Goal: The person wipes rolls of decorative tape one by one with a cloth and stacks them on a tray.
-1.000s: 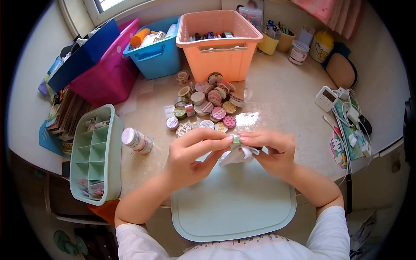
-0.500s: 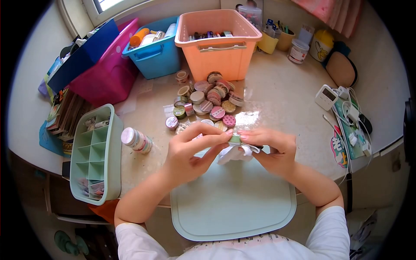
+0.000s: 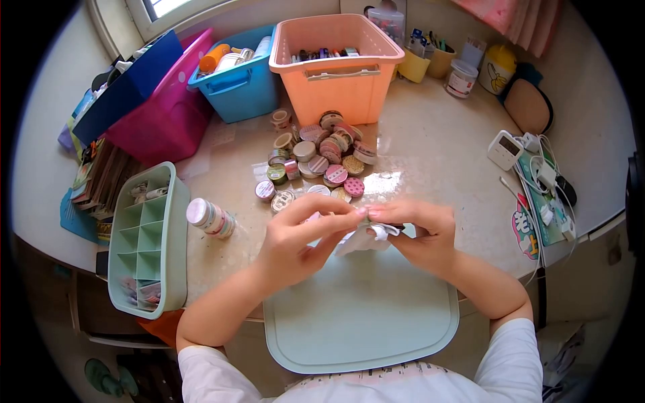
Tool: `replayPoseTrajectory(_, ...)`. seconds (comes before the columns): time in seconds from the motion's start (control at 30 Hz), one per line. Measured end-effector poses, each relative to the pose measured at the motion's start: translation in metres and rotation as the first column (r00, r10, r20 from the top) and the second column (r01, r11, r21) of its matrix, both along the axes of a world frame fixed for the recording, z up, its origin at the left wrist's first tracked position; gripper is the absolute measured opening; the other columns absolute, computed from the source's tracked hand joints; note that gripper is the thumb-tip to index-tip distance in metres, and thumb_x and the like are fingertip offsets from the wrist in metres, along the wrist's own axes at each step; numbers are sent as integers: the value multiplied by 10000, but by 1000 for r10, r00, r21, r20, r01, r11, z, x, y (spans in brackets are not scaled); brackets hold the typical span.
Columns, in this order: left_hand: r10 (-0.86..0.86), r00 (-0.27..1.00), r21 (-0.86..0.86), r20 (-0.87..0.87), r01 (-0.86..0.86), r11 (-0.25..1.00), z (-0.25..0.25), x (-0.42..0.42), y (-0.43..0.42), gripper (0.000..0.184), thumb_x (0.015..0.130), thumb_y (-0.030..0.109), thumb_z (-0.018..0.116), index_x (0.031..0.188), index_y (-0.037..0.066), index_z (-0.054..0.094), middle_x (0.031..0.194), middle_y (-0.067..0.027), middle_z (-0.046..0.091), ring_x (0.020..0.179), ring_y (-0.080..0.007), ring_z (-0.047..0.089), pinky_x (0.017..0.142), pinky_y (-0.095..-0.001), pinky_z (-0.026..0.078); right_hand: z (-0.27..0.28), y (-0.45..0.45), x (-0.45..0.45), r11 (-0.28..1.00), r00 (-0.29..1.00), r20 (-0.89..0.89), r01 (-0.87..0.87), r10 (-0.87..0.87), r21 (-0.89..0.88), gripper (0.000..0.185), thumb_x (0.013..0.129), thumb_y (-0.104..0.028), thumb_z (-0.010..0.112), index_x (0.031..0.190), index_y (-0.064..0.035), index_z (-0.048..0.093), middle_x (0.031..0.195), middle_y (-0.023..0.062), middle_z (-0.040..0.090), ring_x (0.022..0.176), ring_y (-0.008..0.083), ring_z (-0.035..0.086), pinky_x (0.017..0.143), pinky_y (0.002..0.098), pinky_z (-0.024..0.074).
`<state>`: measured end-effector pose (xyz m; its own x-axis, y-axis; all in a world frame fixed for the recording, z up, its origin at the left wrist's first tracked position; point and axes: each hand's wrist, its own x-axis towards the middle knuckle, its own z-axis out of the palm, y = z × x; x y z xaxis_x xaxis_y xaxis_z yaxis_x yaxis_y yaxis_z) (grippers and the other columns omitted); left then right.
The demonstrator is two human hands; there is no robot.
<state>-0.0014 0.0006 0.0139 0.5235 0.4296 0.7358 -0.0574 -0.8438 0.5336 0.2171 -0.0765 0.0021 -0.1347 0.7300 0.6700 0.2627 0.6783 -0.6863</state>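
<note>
My left hand [image 3: 299,235] and my right hand [image 3: 423,235] meet above the near edge of the table, fingertips pinched together. Between them is a small roll of washi tape [image 3: 367,219], mostly covered by my fingers now. A crumpled white cloth [image 3: 363,242] hangs under the roll, gathered against my right fingers and thumb. Below my hands lies a pale green lid [image 3: 363,316], flat and bare. Just beyond them a pile of washi tape rolls [image 3: 317,163] spreads over the table, in pink, green, cream and brown.
A green divided box [image 3: 180,235] and a white-capped jar [image 3: 213,218] stand to the left. Along the back are magenta [image 3: 164,117], blue [image 3: 242,94] and orange bins [image 3: 336,91]. Cables [image 3: 541,178] and a white timer [image 3: 504,150] lie at the right.
My fingertips have closed over the green tape roll, which showed its striped side before and is now largely hidden. Both hands shifted only slightly.
</note>
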Motion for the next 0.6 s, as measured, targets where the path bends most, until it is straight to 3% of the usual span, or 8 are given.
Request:
replayPoseTrajectory(0.07, 34, 994, 150, -103, -19, 988, 2, -1, 1, 380, 784, -55, 773, 1137, 78, 727, 1027, -99, 697, 907, -211, 678, 796, -317, 552, -6, -2, 0, 999, 999, -10, -35, 35, -39, 398, 790, 207, 642, 1140, 27, 702, 1166, 144, 709, 1113, 223, 675, 920, 316, 583)
replayPoseTrajectory(0.13, 77, 993, 66, -85, -72, 995, 6, 7, -8, 323, 806, -40, 764, 1110, 60, 721, 1056, -104, 696, 955, -203, 676, 818, -315, 542, -10, -4, -3, 973, 955, -298, -76, 8, -218, 408, 798, 209, 635, 1159, 27, 685, 1198, 143, 693, 1138, 216, 661, 940, 320, 574)
replayPoseTrajectory(0.2, 27, 988, -397, 152, 36, 917, 4, 12, -14, 271, 810, -38, 766, 1066, 33, 711, 1055, -111, 703, 948, -198, 685, 803, -315, 545, -11, -2, 0, 972, 942, -334, -101, 24, -213, 416, 805, 213, 626, 1176, 29, 671, 1222, 144, 679, 1155, 214, 649, 951, 324, 567)
replayPoseTrajectory(0.23, 4, 992, -442, 124, 51, 896, -5, 7, -11, 231, 807, -38, 774, 1020, 11, 701, 1041, -115, 710, 942, -202, 691, 791, -314, 547, -11, -1, 0, 976, 938, -346, -98, 25, -194, 417, 801, 214, 631, 1170, 27, 677, 1210, 144, 684, 1149, 215, 651, 938, 324, 571)
replayPoseTrajectory(0.4, -6, 996, -236, 92, 28, 971, -9, 1, 4, 274, 776, -61, 784, 1033, 6, 720, 1023, -117, 709, 911, -218, 690, 769, -313, 548, -7, -1, 3, 987, 966, -256, -82, 45, -139, 413, 787, 211, 645, 1151, 20, 693, 1181, 139, 698, 1137, 213, 658, 914, 315, 578)
replayPoseTrajectory(0.47, -18, 998, 64, -67, 22, 998, 0, -1, 5, 304, 774, -64, 781, 1063, 16, 732, 1036, -118, 702, 909, -237, 687, 766, -316, 548, -5, 0, 2, 1000, 1000, 26, -17, 17, -17, 416, 779, 209, 652, 1143, 15, 701, 1167, 134, 706, 1134, 209, 661, 902, 311, 580)
replayPoseTrajectory(0.53, -55, 995, 105, -77, 63, 992, 0, 1, 4, 351, 785, -45, 782, 1123, 26, 721, 1046, -116, 694, 910, -245, 684, 765, -322, 548, -7, -4, -2, 996, 1000, 4, -25, 25, -84, 389, 803, 205, 636, 1140, 20, 698, 1180, 132, 701, 1133, 208, 662, 925, 313, 575)
replayPoseTrajectory(0.6, 62, 998, -13, -13, -62, 998, 5, 7, -4, 370, 794, -20, 785, 1152, 30, 706, 1048, -114, 693, 908, -233, 685, 768, -322, 547, -9, -5, -7, 959, 939, -343, -86, -12, -270, 356, 831, 197, 623, 1136, 28, 695, 1188, 140, 694, 1129, 216, 663, 959, 324, 568)
